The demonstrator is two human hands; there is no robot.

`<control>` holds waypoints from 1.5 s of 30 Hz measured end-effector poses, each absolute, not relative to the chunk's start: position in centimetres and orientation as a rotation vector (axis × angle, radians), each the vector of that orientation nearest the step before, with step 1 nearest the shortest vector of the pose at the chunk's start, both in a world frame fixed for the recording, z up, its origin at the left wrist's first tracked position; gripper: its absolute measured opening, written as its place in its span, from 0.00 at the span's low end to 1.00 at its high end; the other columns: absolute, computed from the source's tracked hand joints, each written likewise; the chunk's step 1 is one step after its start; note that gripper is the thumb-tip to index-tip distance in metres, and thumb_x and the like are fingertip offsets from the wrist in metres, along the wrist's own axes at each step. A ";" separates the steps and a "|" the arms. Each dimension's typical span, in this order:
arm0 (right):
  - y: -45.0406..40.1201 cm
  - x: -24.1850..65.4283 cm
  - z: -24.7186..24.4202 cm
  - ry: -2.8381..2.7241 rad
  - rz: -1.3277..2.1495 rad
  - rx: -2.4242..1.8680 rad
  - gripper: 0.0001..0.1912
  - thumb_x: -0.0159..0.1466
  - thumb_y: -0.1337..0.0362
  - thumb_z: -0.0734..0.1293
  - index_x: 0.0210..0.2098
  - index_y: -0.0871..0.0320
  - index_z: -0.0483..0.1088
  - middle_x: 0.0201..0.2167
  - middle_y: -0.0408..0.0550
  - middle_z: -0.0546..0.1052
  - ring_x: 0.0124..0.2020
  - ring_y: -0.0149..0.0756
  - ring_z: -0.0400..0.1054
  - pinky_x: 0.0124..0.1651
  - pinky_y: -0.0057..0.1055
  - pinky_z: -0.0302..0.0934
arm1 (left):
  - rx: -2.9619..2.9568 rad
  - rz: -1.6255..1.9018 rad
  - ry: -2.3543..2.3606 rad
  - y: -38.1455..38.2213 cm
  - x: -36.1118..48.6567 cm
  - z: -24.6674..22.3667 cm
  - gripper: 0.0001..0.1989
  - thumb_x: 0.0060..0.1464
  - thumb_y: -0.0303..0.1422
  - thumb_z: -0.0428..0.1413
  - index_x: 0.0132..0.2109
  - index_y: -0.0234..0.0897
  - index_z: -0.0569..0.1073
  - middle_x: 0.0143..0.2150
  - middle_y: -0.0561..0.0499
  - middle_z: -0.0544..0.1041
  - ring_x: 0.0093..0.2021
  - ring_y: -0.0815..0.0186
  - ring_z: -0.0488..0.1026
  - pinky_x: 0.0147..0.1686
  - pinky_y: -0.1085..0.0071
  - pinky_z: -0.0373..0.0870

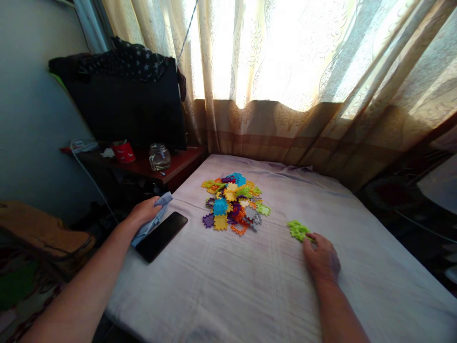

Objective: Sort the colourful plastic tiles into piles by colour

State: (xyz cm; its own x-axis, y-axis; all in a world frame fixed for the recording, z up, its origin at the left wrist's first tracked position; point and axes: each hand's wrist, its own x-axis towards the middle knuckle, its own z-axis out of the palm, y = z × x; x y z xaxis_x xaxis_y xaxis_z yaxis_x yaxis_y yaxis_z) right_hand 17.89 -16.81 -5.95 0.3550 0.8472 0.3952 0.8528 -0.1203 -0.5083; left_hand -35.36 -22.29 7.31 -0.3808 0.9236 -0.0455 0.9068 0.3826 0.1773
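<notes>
My left hand (pixel 145 212) is closed on a light blue cloth (pixel 157 220) at the table's left edge, beside a black phone (pixel 162 237). On the right, my right hand (pixel 322 255) has its fingers curled at the near edge of some lime-green toothed pieces (pixel 298 229); the thumb and fingertips touch them. A heap of colourful toothed pieces (pixel 232 193) lies between the hands, farther back, with blue, yellow, purple, orange, green and grey ones overlapping.
A pale cloth covers the table (pixel 228 276). Back left, a reddish-brown stand (pixel 174 166) holds a glass jar mug (pixel 159 157), a red container (pixel 123 151) and a dark screen (pixel 124 109). Patterned curtains (pixel 278 119) hang behind. A wooden chair (pixel 43 228) is at left.
</notes>
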 end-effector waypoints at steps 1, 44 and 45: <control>-16.8 17.9 -5.9 -1.478 -0.007 -1.950 0.17 0.61 0.58 0.59 0.40 0.57 0.75 0.49 0.55 0.75 0.49 0.45 0.68 0.51 0.40 0.62 | 1.686 0.211 2.508 -22.2 -35.1 7.3 0.21 0.59 0.34 0.50 0.58 0.41 0.72 0.52 0.48 0.79 0.49 0.58 0.76 0.44 0.70 0.70; -17.0 17.8 -5.9 -1.487 0.015 -1.922 0.17 0.60 0.57 0.58 0.38 0.56 0.75 0.48 0.54 0.76 0.48 0.46 0.67 0.47 0.41 0.62 | 1.689 0.027 2.733 -30.0 -26.1 2.2 0.34 0.55 0.44 0.49 0.63 0.26 0.61 0.56 0.32 0.71 0.56 0.47 0.67 0.52 0.55 0.62; -17.0 17.8 -5.9 -1.488 0.016 -1.925 0.17 0.60 0.57 0.58 0.38 0.56 0.75 0.47 0.54 0.76 0.48 0.46 0.67 0.47 0.40 0.62 | 1.699 0.044 2.721 -30.1 -26.0 2.1 0.35 0.54 0.44 0.49 0.63 0.26 0.61 0.56 0.32 0.71 0.57 0.47 0.67 0.52 0.55 0.62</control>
State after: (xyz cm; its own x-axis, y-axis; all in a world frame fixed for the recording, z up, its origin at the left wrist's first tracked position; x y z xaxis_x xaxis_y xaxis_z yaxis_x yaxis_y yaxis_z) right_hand 17.78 -16.96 -5.90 0.3421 0.8553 0.3891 0.8470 -0.1013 -0.5219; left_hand -25.98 -30.12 2.08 -0.4375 0.8964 0.0713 0.8982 0.4394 -0.0123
